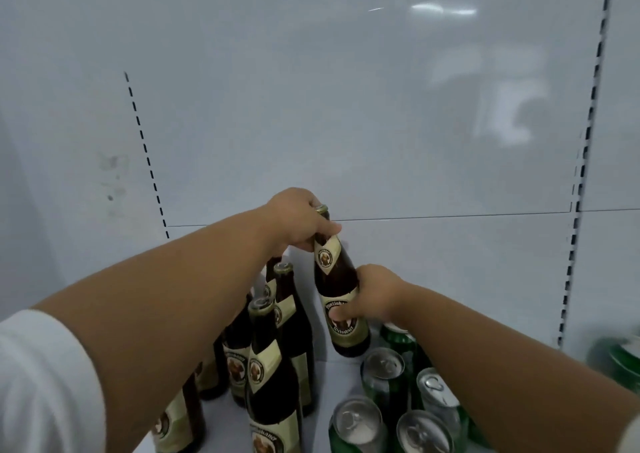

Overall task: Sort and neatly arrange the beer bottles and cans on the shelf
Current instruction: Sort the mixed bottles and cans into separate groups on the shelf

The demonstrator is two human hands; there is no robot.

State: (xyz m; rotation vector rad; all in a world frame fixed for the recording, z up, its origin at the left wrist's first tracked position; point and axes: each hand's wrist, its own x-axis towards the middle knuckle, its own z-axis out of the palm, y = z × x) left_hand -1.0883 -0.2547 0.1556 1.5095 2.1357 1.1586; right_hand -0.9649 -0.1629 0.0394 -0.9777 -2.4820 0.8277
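Note:
A brown beer bottle (336, 279) with a cream label stands tilted at the back of the white shelf (341, 371). My left hand (298, 222) grips its neck just under the cap. My right hand (372, 293) holds its body, thumb on the label. Several matching brown bottles (273, 359) stand grouped at the left, partly hidden by my left arm. Several green cans (382, 371) with silver tops stand at the right, below my right arm.
The shelf's white back panel (346, 123) rises close behind, with slotted uprights at left (145, 151) and right (585, 147). More green cans (623, 359) sit in the neighbouring bay at far right. A gap of bare shelf lies between bottles and cans.

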